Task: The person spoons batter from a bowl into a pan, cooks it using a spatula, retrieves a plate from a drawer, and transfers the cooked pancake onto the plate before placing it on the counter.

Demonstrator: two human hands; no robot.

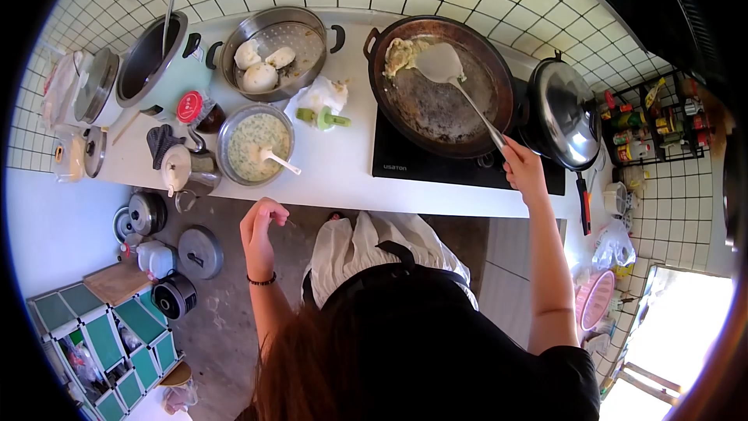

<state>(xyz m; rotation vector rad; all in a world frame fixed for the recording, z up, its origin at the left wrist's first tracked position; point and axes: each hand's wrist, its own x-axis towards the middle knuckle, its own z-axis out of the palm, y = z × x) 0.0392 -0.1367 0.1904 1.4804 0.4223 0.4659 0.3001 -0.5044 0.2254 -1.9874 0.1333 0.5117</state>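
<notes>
My right hand (pixel 523 168) is closed round the end of a long metal spatula (pixel 440 62), whose broad blade rests in a large dark pan (pixel 467 121) on the black cooktop (pixel 413 164). Against the blade's left side lies a pale yellow-green piece of food (pixel 401 56). My left hand (pixel 263 222) hangs in front of the counter edge with its fingers curled; whether anything small is between them cannot be made out. Nearest to it is a metal bowl (pixel 234 175) of pale batter with green bits, a white spoon (pixel 276 160) standing in it.
A steamer pot (pixel 319 70) with white buns stands behind the bowl. Left of it are a tall pot (pixel 175 70), a red-lidded jar (pixel 189 107) and a metal kettle (pixel 204 171). A lidded pan (pixel 567 109) sits right of the large pan, its handle reaching over the counter's front.
</notes>
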